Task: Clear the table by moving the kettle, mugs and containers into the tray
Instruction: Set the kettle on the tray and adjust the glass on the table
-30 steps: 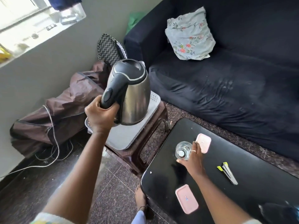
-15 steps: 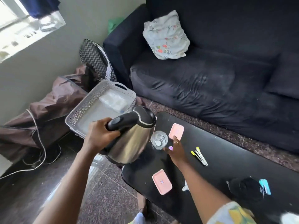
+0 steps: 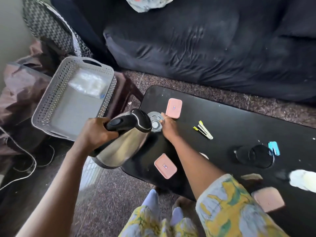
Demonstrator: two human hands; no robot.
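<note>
Seen from above at a black coffee table (image 3: 222, 120): left hand (image 3: 93, 132) clenched around the black handle of a stainless-steel electric kettle (image 3: 123, 142), tilted and held in the air over the table's near-left corner. Right hand (image 3: 168, 126) laid against a clear glass jar (image 3: 154, 121) just beyond the kettle's lid, fingers curled at its side. Left lying on the tabletop: pink container lids (image 3: 173, 108), a dark mug (image 3: 254, 156). Parked beside the table, well apart from the kettle: a grey perforated tray (image 3: 51, 100) with a clear plastic bag (image 3: 87, 82) inside.
</note>
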